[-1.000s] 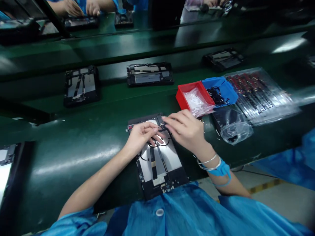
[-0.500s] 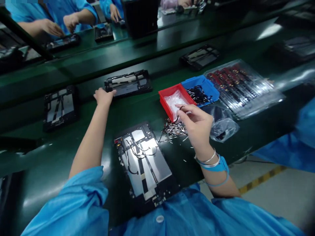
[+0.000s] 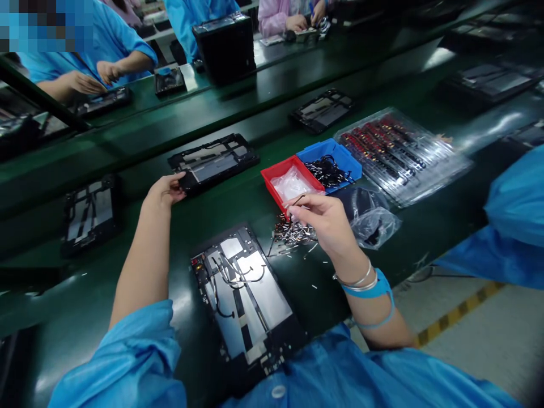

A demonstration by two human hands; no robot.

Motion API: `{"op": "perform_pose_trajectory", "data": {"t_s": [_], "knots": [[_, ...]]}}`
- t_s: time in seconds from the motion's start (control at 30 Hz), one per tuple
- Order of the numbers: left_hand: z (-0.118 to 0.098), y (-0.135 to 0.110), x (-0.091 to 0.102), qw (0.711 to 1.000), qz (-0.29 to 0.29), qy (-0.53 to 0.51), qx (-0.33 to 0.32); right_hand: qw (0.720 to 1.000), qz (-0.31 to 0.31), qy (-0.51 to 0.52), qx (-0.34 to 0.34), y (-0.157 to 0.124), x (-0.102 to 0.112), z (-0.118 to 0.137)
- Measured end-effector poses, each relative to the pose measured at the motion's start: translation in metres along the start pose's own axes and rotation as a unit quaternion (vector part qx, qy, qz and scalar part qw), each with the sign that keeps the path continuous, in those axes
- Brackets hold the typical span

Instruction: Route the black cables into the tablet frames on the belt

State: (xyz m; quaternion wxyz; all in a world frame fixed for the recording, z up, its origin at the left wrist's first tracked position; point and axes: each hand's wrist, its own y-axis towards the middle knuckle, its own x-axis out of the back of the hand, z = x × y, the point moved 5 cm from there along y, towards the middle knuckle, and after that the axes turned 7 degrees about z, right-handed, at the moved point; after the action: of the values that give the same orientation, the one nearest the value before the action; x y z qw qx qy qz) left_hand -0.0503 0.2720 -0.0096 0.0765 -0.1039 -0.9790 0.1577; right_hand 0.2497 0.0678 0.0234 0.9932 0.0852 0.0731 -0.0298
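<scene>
An opened tablet chassis (image 3: 244, 294) with thin black cables lies on the green bench right in front of me. My left hand (image 3: 165, 190) reaches forward and grips the near-left corner of a second tablet chassis (image 3: 213, 162) on the conveyor belt. My right hand (image 3: 325, 222) hovers over a heap of small dark parts (image 3: 291, 232) and pinches a thin dark part between thumb and forefinger, just in front of the red bin (image 3: 290, 182).
A blue bin (image 3: 329, 161) of black cable pieces sits beside the red bin, with a clear plastic tray of parts (image 3: 399, 153) to the right and a crumpled plastic bag (image 3: 372, 218). More chassis (image 3: 87, 212) ride the belt. Other workers' hands (image 3: 91, 79) work across it.
Both hands have left the near chassis. The left hand went out to the belt and took hold of a chassis corner; the right hand moved to the small-parts heap by the red bin.
</scene>
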Motion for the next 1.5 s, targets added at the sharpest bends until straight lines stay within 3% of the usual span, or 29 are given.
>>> {"op": "perform_pose_trajectory", "data": {"t_s": [0.17,0.3,0.47,0.53,0.6,0.73,0.83,0.93,1.07,1.13,1.2,1.3,1.37,1.43,1.5], "knots": [[-0.001,-0.019,-0.035,0.986,-0.056,-0.152,0.030,0.999,0.034,-0.015,-0.016,0.003,-0.003,-0.007],[-0.002,-0.056,-0.060,0.973,-0.085,-0.213,0.016,0.997,0.077,0.002,0.024,-0.003,-0.012,0.004],[0.003,-0.143,-0.061,0.961,-0.123,-0.247,-0.021,0.977,0.180,0.044,0.106,-0.052,-0.043,0.050],[0.017,-0.186,-0.054,0.958,-0.143,-0.247,-0.027,0.953,0.264,0.038,0.143,-0.078,-0.058,0.069],[0.036,-0.229,-0.049,0.961,-0.155,-0.227,-0.021,0.942,0.281,0.045,0.176,-0.092,-0.063,0.080],[0.087,-0.308,-0.056,0.953,-0.232,-0.192,0.013,0.970,0.187,-0.001,0.156,-0.077,-0.047,0.064],[0.122,-0.345,-0.082,0.953,-0.245,-0.170,0.045,0.991,0.108,0.006,0.081,-0.054,-0.035,0.035],[0.145,-0.357,-0.116,0.964,-0.156,-0.196,0.089,0.995,0.092,0.003,0.041,-0.043,-0.034,0.017],[0.149,-0.362,-0.153,0.942,0.085,-0.290,0.145,0.994,0.109,-0.025,0.019,-0.044,-0.045,0.008],[0.144,-0.368,-0.155,0.920,0.187,-0.302,0.167,0.990,0.138,-0.036,-0.006,-0.046,-0.056,0.003],[0.137,-0.374,-0.143,0.929,0.231,-0.247,0.154,0.982,0.181,-0.036,-0.046,-0.050,-0.071,-0.005],[0.120,-0.377,-0.111,0.975,0.203,-0.072,0.047,0.965,0.233,-0.030,-0.116,-0.057,-0.097,-0.019],[0.108,-0.374,-0.088,0.993,0.105,0.009,-0.057,0.955,0.253,-0.030,-0.151,-0.061,-0.114,-0.027],[0.098,-0.367,-0.067,0.983,-0.023,0.083,-0.163,0.948,0.267,-0.037,-0.172,-0.062,-0.129,-0.034],[0.093,-0.357,-0.058,0.945,-0.100,0.186,-0.249,0.944,0.271,-0.053,-0.181,-0.059,-0.139,-0.040]]}}
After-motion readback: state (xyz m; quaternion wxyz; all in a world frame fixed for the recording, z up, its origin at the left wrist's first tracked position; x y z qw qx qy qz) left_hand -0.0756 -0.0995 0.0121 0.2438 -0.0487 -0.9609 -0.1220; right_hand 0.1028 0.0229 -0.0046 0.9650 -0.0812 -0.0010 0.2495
